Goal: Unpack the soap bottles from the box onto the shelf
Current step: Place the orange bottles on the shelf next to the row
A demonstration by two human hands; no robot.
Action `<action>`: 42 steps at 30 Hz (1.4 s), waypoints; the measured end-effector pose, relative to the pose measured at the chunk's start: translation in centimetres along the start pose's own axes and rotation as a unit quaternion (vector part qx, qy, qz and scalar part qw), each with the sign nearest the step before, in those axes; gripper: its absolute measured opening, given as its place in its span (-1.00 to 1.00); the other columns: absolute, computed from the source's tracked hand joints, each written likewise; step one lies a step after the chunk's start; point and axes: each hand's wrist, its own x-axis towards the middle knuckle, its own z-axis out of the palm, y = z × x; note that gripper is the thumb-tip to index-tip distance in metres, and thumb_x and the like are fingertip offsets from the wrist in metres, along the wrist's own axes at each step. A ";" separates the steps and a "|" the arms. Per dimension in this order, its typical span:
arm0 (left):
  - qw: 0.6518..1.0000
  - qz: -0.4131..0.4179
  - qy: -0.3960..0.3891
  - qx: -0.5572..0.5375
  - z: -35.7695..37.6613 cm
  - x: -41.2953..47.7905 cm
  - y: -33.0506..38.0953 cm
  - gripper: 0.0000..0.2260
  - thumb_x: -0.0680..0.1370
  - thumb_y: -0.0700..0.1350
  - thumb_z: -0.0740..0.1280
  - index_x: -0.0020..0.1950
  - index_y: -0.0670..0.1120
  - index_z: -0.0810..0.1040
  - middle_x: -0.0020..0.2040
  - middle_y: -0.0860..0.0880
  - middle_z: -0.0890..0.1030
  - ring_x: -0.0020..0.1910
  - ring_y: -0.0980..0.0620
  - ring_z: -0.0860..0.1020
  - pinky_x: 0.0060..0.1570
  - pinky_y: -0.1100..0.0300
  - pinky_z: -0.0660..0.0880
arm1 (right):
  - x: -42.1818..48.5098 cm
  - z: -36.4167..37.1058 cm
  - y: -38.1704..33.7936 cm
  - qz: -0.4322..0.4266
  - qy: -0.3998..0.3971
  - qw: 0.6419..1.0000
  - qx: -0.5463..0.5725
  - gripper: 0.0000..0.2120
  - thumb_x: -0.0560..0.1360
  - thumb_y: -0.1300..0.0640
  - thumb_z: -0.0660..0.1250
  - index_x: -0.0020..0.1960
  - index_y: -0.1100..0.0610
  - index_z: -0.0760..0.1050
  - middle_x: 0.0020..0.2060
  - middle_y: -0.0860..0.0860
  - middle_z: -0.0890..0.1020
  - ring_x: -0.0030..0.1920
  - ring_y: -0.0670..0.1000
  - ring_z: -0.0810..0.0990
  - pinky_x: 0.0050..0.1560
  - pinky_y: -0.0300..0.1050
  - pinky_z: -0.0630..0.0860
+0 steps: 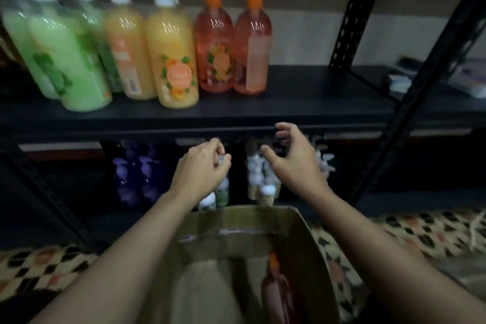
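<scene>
Right now both hands hover above the open cardboard box (310, 231), which sits at six o'clock on a patterned rug (420, 231). The right hand (292, 158), just right of centre, is spread wide with its fingers curved and holds nothing. The left hand (202, 166), just left of centre, has its fingers curled in; I cannot tell whether it pinches anything, since pale caps behind blur into it. One coral soap bottle (277, 294) lies in the box at five o'clock. On the black shelf (302, 102) at twelve o'clock stand two coral bottles (214, 47), with yellow bottles (172, 55) touching at eleven and green bottles (71, 60) at ten. Beneath that shelf, purple bottles (142, 171) stand at nine o'clock from the hands, and white-capped bottles (257, 173) show between them.
</scene>
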 end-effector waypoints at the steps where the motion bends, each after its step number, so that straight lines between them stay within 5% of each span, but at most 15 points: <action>1: 0.999 -0.002 -0.050 0.004 1.5 -0.9 0.0 -0.87 0.56 0.08 0.29 -0.03 0.04 0.44 -0.25 0.10 0.50 -0.18 0.04 0.50 -0.24 0.13 0.35 | -1.6 0.6 1.3 0.015 -0.018 1.000 -0.003 -0.51 0.50 -0.01 0.41 0.37 0.04 0.36 0.21 -0.01 0.51 0.23 -0.03 0.49 0.22 -0.07 0.47; 6: 0.967 -0.007 -0.253 0.045 8.9 -4.2 -0.8 -0.55 0.57 0.17 0.25 0.40 0.00 0.34 0.28 0.03 0.46 0.22 0.00 0.48 0.10 0.03 0.48 | -8.0 4.3 8.9 0.149 -0.105 0.982 -0.049 -0.52 0.48 -0.03 0.42 0.34 0.01 0.37 0.19 -0.02 0.53 0.20 -0.02 0.51 0.18 -0.16 0.44; 10: 0.934 -0.005 -0.344 0.099 13.7 -5.0 -2.5 -0.35 0.59 0.22 0.21 0.57 -0.04 0.11 0.55 -0.07 0.20 0.49 -0.09 0.24 0.37 -0.05 0.27 | -11.4 8.1 14.8 0.332 -0.210 0.919 -0.046 -0.46 0.47 -0.03 0.43 0.38 0.04 0.36 0.27 0.07 0.53 0.27 0.07 0.51 0.21 -0.16 0.41; 14: 0.923 0.019 -0.350 0.157 17.0 -4.7 -3.7 -0.36 0.53 0.28 0.26 0.50 -0.03 0.26 0.43 -0.10 0.40 0.38 -0.12 0.39 0.31 -0.04 0.32 | -13.7 11.6 19.4 0.428 -0.283 0.855 -0.073 -0.36 0.49 -0.07 0.37 0.45 0.18 0.26 0.33 0.20 0.47 0.33 0.20 0.45 0.22 -0.08 0.40; 18: 0.924 0.052 -0.325 0.195 18.4 -3.3 -4.5 -0.58 0.44 0.29 0.37 0.09 0.01 0.56 0.00 -0.10 0.63 0.01 -0.14 0.58 -0.19 0.09 0.41 | -16.2 14.8 22.9 0.486 -0.314 0.804 -0.136 -0.37 0.55 -0.13 0.25 0.53 0.03 0.16 0.37 0.19 0.33 0.36 0.23 0.37 0.32 0.02 0.35; 23: 0.932 0.049 -0.313 0.177 20.0 -2.6 -5.7 -0.69 0.43 0.23 0.44 0.03 0.06 0.63 -0.05 -0.11 0.64 0.00 -0.13 0.58 -0.21 0.13 0.30 | -18.2 17.4 25.6 0.599 -0.205 0.758 -0.155 -0.34 0.50 -0.16 0.37 0.45 0.13 0.25 0.37 0.14 0.37 0.37 0.15 0.39 0.31 0.01 0.41; 31: 0.930 0.049 -0.305 0.200 20.9 -3.1 -6.1 -0.65 0.46 0.24 0.41 0.13 0.05 0.62 0.00 -0.13 0.64 0.06 -0.17 0.57 -0.17 0.12 0.28 | -20.4 19.6 27.6 0.596 -0.197 0.774 -0.078 0.17 0.21 -0.01 0.66 0.56 0.18 0.00 0.47 0.17 0.26 0.46 0.21 0.29 0.40 0.13 0.37; 34: 0.930 0.051 -0.302 0.203 21.1 -3.2 -6.4 -0.63 0.45 0.24 0.41 0.13 0.05 0.61 0.01 -0.14 0.63 0.07 -0.18 0.56 -0.15 0.11 0.28 | -21.0 19.7 28.3 0.604 -0.188 0.774 -0.036 0.08 0.19 0.03 0.67 0.54 0.16 0.14 0.42 0.12 0.38 0.41 0.17 0.39 0.33 0.06 0.44; 38: 0.930 0.058 -0.301 0.203 21.1 -3.5 -6.4 -0.64 0.46 0.24 0.40 0.12 0.04 0.62 -0.01 -0.14 0.63 0.06 -0.18 0.56 -0.16 0.11 0.28 | -21.4 18.5 29.3 0.595 -0.196 0.777 0.054 -0.27 0.13 0.16 0.70 0.25 0.17 0.53 0.12 0.08 0.64 0.14 0.12 0.62 0.13 -0.01 0.58; 42: 0.931 0.067 -0.301 0.194 21.1 -3.7 -6.5 -0.66 0.46 0.23 0.41 0.07 0.03 0.61 -0.06 -0.11 0.64 0.01 -0.16 0.58 -0.18 0.11 0.31 | -20.4 17.3 29.2 0.563 -0.231 0.791 0.059 -0.42 0.25 0.23 0.63 0.22 0.23 0.54 0.10 0.08 0.63 0.10 0.09 0.61 -0.04 -0.14 0.55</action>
